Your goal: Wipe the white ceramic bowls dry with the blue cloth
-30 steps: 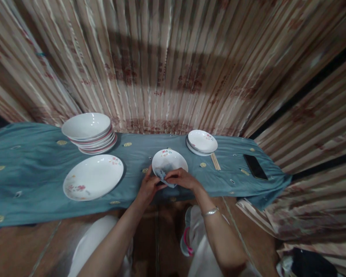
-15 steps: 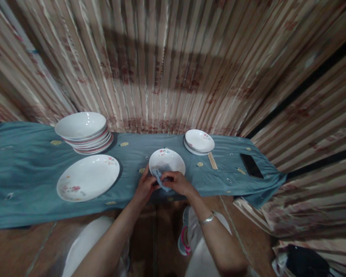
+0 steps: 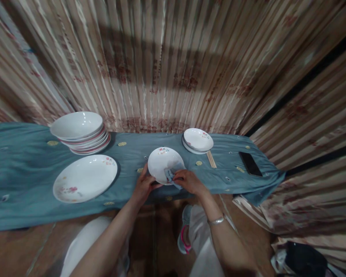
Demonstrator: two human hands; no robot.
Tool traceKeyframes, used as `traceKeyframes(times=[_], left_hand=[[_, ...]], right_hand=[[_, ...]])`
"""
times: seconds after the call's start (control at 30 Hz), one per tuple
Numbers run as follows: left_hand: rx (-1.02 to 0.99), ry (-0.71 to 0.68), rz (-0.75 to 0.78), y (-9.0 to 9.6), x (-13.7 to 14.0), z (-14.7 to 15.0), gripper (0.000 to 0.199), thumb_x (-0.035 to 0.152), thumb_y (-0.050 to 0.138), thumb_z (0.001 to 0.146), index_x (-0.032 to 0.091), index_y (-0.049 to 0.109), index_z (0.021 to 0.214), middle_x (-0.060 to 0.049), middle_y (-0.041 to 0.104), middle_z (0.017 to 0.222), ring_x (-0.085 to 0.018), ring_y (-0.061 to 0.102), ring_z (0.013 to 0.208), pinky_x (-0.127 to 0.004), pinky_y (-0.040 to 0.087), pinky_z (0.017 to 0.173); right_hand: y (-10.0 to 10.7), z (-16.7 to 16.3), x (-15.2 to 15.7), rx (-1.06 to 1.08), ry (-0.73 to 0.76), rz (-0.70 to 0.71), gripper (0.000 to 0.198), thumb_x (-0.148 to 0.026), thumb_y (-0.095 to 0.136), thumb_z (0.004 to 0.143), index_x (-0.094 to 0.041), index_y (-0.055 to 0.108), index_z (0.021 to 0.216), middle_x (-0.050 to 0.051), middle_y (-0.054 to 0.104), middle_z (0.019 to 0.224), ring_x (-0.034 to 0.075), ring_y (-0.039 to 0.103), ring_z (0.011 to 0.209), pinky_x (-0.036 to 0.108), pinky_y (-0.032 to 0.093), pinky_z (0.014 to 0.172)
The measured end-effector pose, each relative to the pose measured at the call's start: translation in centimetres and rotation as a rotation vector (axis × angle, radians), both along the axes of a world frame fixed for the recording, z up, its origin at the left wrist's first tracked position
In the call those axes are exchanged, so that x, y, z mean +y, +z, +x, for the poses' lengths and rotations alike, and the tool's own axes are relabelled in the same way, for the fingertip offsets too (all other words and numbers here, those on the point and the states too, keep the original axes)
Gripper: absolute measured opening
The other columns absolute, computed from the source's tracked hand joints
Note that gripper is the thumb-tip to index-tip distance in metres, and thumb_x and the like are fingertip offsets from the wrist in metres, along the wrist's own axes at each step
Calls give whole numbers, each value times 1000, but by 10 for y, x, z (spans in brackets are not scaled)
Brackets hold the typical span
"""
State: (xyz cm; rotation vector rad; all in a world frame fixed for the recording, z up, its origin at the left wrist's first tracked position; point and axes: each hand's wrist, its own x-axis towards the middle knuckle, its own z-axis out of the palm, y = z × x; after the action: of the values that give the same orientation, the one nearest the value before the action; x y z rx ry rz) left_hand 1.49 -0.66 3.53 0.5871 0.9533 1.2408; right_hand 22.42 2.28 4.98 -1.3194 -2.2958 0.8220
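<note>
In front of me a small white plate (image 3: 160, 166) with a floral print by its far rim is tilted slightly over the blue-green cloth. My left hand (image 3: 144, 185) grips its near left edge, thumb along the bottom and fingers at the side. Pinched in my right hand (image 3: 188, 181) is a light blue-grey cloth (image 3: 172, 172), pressed against the plate's right side. The cloth covers part of the plate's lower right surface.
To the left lies a large oval floral plate (image 3: 86, 179), with a stack of bowls and plates (image 3: 77, 129) behind it. A stack of small plates (image 3: 198, 140), chopsticks (image 3: 211, 159) and a black phone (image 3: 250, 164) are on the right. A pleated curtain (image 3: 150, 69) hangs behind.
My right hand has moved the cloth rightward across the plate, from its near edge to its right side. My left hand stays on the plate's left edge.
</note>
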Motion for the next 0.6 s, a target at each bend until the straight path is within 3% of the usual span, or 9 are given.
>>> traceKeyframes(times=[0.3, 0.6], left_hand=[[-11, 3, -12, 1, 1, 2, 90, 16, 70, 64, 29, 32, 145, -3, 70, 97, -21, 67, 83, -45, 59, 75], [-19, 20, -18, -2, 1, 2, 89, 16, 70, 65, 28, 32, 144, -3, 70, 96, -22, 67, 84, -45, 59, 74]], right_hand=[[-17, -7, 34, -310, -198, 322, 27, -6, 45, 86, -15, 69, 84, 11, 70, 100, 21, 61, 102, 38, 42, 99], [-36, -45, 59, -182, -270, 394, 38, -7, 42, 86, -6, 57, 121, 21, 52, 135, 25, 43, 131, 42, 36, 110]])
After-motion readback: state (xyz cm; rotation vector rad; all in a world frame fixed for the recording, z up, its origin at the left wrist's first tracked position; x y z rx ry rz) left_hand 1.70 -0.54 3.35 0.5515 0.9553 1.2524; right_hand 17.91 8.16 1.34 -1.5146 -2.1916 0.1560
